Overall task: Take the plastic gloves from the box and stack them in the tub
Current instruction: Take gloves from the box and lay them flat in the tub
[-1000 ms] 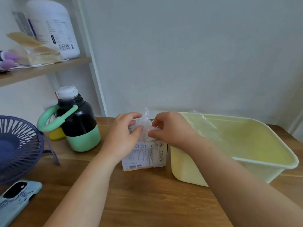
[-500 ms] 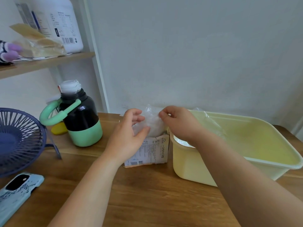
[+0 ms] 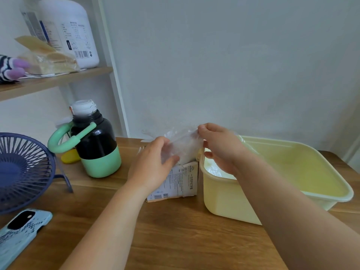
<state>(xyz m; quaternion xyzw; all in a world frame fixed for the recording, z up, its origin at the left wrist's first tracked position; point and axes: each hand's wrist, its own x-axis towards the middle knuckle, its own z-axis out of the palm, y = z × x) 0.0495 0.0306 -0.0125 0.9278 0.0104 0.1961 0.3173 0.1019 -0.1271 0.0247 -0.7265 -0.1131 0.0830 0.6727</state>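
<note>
Right hand [image 3: 220,149]: thumb and forefinger pinch the top edge of a clear plastic glove [image 3: 183,147], the hand raised above the box [image 3: 179,182]. Left hand [image 3: 153,164]: fingers curled about the lower part of the same glove at the box mouth, thumb pressed on the film. The two hands are close together but not touching, with the film stretched between them. The glove is partly out of the box and its lower end is still inside. The box stands on the bench [image 3: 175,230], and the yellow tub [image 3: 224,201] is at its 3 o'clock, wall against it or just beside it. A pale glossy patch lies in the tub's near corner; whether it is gloves already laid cannot be told. Step in hand, as judged: drawing one glove free of the box. The next move calls for the left hand to steady the box or the remaining pack while the right lifts the film clear, then carries it toward 3 o'clock and lays it flat in the tub. Against the frame of half a second ago, the right hand is higher and more film shows above the box mouth; the left hand sits as before. A black and green bottle [image 3: 95,141] stands at 9 o'clock of the box, a blue fan [image 3: 21,170] beyond it, and a phone [image 3: 21,230] at 8 o'clock.
</note>
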